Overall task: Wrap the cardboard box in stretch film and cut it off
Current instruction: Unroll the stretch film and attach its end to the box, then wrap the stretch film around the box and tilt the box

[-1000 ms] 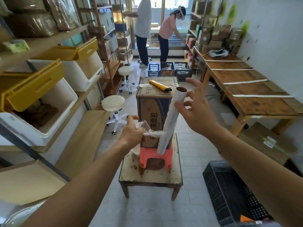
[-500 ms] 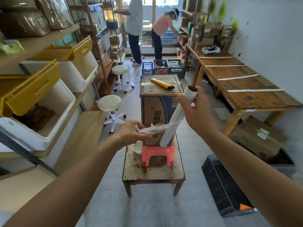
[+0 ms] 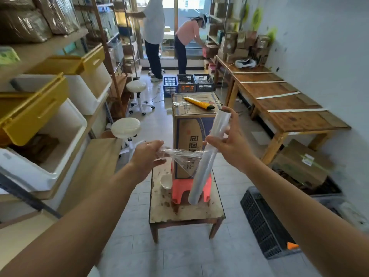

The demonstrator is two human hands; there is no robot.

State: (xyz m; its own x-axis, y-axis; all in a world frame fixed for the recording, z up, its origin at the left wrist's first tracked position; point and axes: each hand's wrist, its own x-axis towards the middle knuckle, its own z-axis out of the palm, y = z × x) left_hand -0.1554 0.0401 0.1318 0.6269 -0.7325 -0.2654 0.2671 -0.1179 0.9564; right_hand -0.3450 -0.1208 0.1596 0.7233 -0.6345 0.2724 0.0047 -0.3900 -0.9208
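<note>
A tall cardboard box (image 3: 187,132) with blue print stands on a red plastic stool (image 3: 180,188), which sits on a small worn table (image 3: 185,213). A yellow utility knife (image 3: 198,102) lies on top of the box. My right hand (image 3: 229,142) grips the stretch film roll (image 3: 207,158) near its upper part, holding it tilted in front of the box. My left hand (image 3: 147,154) pinches the loose end of the film (image 3: 179,153), pulled out to the left of the roll.
A white cup (image 3: 166,181) sits on the table beside the stool. Shelves with yellow-lidded bins (image 3: 46,108) line the left, two white stools (image 3: 125,127) stand behind. A wooden bench (image 3: 279,100) runs along the right; a black crate (image 3: 265,220) lies on the floor. Two people work at the far end.
My right hand closed around the roll after reaching with spread fingers. My left hand pulled the film end further left, stretching a wider sheet from the roll.
</note>
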